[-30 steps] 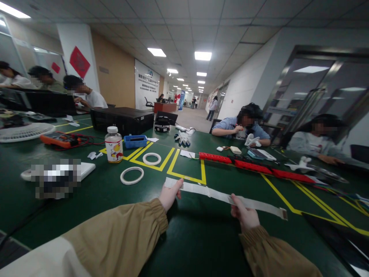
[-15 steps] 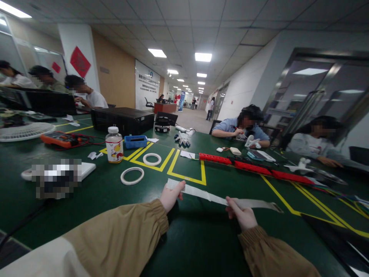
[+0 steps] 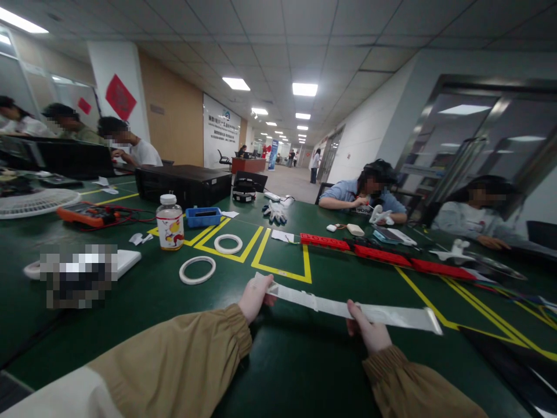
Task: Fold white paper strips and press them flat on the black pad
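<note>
A long pale grey strip (image 3: 331, 307), looking like a flat ribbon cable, stretches above the green table (image 3: 300, 371). My left hand (image 3: 256, 295) pinches its left end between thumb and fingers. Farther right, my right hand (image 3: 368, 330) grips the strip with the thumb on top, and its free end sticks out past that hand. A small raised fold or band shows on the strip between the hands. Two white tape rings lie beyond my left hand: a nearer ring (image 3: 183, 277) and a farther ring (image 3: 216, 246).
A bottle (image 3: 170, 226), a blue tray (image 3: 191, 220) and an orange multimeter (image 3: 89, 216) stand left. Red power strips (image 3: 378, 255) run across the right. White gloves (image 3: 275, 212) lie farther back. A black flat item (image 3: 491, 360) is at near right. Co-workers sit across the table.
The strip's right end has turned so its flat face shows and reaches a little farther right and lower. Both hands have shifted only slightly and keep hold.
</note>
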Tool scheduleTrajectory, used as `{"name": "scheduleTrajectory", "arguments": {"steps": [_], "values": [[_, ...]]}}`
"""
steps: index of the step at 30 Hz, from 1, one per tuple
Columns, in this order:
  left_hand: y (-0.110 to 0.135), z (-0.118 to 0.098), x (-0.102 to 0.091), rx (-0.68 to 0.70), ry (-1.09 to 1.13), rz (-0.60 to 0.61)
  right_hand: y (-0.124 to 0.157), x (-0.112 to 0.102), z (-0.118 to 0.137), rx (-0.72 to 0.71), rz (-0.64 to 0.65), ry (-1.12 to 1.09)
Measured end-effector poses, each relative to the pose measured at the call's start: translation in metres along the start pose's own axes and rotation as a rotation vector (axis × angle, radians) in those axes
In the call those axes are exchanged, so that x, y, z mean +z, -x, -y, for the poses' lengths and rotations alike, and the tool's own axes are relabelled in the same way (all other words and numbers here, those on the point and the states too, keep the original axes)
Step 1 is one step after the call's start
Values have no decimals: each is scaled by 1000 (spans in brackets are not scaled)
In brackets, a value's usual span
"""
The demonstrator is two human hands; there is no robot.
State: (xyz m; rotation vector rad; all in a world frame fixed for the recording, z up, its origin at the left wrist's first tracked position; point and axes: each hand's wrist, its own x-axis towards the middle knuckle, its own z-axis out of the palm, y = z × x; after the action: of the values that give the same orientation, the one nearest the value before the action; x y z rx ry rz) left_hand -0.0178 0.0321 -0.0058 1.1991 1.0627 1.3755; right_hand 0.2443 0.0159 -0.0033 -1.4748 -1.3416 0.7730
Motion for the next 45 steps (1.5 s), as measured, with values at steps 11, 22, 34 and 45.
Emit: {"name": "scheduleTrajectory", "arguments": {"steps": [11, 22, 34, 45], "values": [[-8, -1, -7, -102, 2, 304, -1, 0, 1, -28, -59, -39], [-8, 3, -7, 52, -155, 306, 2, 0, 5, -62, 18, 22], [-25, 10, -25, 83, -119, 100, -1, -2, -1, -376, 208, 191], [-26, 15, -32, 252, -402, 125, 7, 4, 5, -260, 372, 95]]}}
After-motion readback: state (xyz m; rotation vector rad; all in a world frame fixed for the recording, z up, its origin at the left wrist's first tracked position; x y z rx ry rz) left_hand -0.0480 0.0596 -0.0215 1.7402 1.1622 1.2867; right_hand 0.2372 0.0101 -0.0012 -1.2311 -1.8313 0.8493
